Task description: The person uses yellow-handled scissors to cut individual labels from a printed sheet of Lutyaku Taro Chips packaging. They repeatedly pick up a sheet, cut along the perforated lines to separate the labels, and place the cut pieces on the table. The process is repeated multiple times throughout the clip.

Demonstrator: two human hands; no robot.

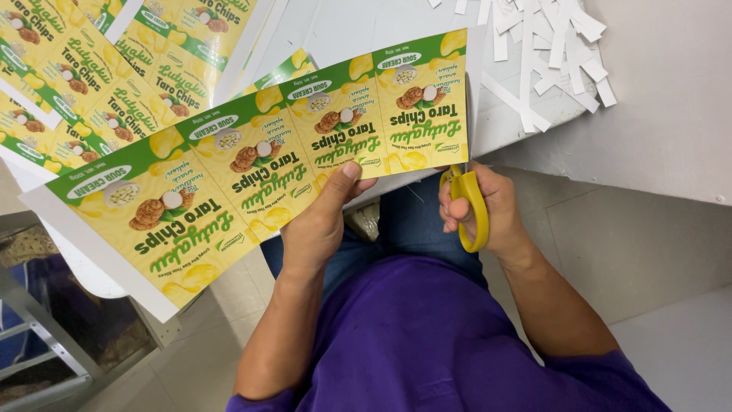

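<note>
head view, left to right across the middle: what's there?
metal frame → printed label strip → left hand → yellow-handled scissors in the right hand → white paper offcuts

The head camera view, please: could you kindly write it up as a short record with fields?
Left hand: pinches the lower edge of a printed label strip, thumb on top
Label strip: four yellow and green snack labels in a row, white margin at the left end
Right hand: grips yellow-handled scissors at the strip's right end; blades hidden
White table: more printed sheets at upper left, white paper offcuts at upper right
Clothing: purple shirt, blue jeans
</note>
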